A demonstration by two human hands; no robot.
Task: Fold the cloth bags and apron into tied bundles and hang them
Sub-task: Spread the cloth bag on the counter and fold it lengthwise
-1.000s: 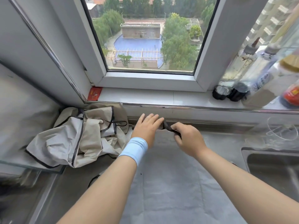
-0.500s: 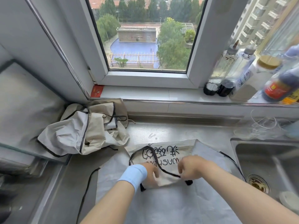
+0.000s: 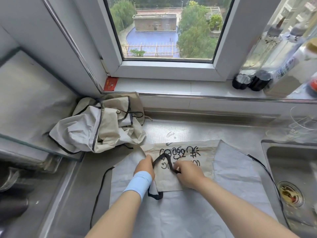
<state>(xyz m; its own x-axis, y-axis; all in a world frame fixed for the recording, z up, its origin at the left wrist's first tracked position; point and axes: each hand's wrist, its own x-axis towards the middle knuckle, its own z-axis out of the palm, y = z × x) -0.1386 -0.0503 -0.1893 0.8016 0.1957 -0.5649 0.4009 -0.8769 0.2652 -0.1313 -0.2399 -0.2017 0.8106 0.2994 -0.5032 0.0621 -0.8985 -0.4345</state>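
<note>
A beige cloth bag (image 3: 187, 150) with black printed writing lies folded on a grey apron (image 3: 236, 170) spread over the steel counter. Its black strap (image 3: 164, 160) arches between my hands. My left hand (image 3: 145, 164), with a blue wristband, grips one end of the strap. My right hand (image 3: 189, 174) pinches the other end against the bag. A second loop of strap (image 3: 155, 195) pokes out below my left wrist. A crumpled beige bag with dark trim (image 3: 96, 127) is heaped at the back left.
A steel sink (image 3: 291, 177) with a drain lies to the right. Bottles (image 3: 257, 66) stand on the window sill at the right. A red card (image 3: 110, 84) leans in the sill's left corner. A clear wire-like rack (image 3: 298, 124) sits behind the sink.
My hands came back from the counter's rear edge, folding the apron's top towards me so the printed bag shows. They now hold the black strap closer together, raised in an arch.
</note>
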